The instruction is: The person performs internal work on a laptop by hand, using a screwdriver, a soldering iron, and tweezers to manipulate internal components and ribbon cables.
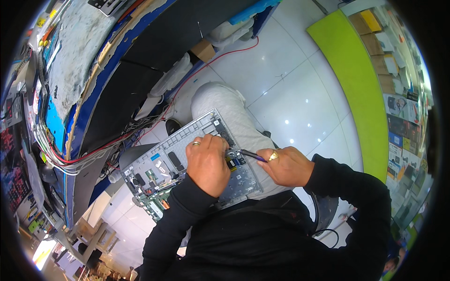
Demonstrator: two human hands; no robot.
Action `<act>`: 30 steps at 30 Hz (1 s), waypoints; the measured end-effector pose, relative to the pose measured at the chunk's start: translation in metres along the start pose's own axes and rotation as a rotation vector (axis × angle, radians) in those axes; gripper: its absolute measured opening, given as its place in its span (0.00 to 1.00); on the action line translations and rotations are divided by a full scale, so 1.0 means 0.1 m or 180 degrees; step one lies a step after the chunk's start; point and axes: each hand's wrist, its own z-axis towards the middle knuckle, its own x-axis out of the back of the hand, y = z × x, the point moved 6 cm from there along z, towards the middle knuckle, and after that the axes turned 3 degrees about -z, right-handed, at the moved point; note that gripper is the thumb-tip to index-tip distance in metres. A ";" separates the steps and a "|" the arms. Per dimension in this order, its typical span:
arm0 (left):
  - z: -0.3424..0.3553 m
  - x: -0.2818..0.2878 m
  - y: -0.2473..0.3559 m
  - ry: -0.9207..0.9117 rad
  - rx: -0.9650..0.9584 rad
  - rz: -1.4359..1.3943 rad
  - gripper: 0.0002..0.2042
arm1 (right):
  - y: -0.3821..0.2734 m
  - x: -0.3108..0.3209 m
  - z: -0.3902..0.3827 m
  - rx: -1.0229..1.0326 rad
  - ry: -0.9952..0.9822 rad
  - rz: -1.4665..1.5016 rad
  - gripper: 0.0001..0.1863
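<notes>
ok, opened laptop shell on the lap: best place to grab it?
Probably the long bare edge of the laptop shell, from the far side: that rim shows free, while the left hand and right hand with its tool crowd the near side.

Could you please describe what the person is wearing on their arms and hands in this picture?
Both arms are covered to the wrist by long black sleeves of a dark top. The left hand is bare with a gold-coloured ring; the right hand is bare with a larger gold-coloured ring. No gloves.
</notes>
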 end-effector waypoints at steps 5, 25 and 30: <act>-0.01 0.01 0.00 -0.0022 0.0074 -0.0070 0.05 | 0.05 -0.07 -0.03 -0.0211 -0.0355 -0.0011 0.11; -0.03 0.03 0.01 0.0132 -0.0002 -0.0127 0.09 | 0.22 -0.09 0.04 -0.0499 -0.0589 0.0087 0.13; -0.02 -0.02 0.01 0.0167 -0.0158 0.0222 0.06 | 0.21 -0.07 0.06 -0.0443 -0.0636 -0.0082 0.12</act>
